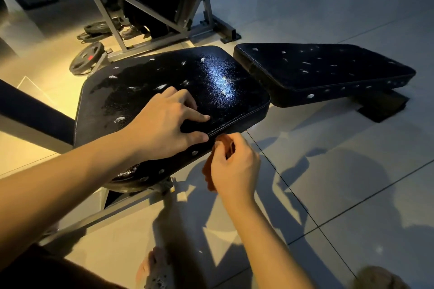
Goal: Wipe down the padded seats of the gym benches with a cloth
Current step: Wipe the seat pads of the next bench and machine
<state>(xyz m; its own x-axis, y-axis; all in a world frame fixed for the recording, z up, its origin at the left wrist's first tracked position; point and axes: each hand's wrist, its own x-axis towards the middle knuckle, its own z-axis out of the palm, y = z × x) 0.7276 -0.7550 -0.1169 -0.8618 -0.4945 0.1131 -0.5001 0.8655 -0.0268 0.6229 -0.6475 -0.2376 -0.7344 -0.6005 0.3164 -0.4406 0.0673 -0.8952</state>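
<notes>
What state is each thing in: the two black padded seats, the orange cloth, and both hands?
Near black padded seat: glossy, white-flecked, under the left hand.
Far black padded seat: white-flecked, untouched.
Orange cloth: hangs from the right hand, not on the seat top.
Left hand: rests on the near seat.
Right hand: grips the cloth beside the seat's edge.
</notes>
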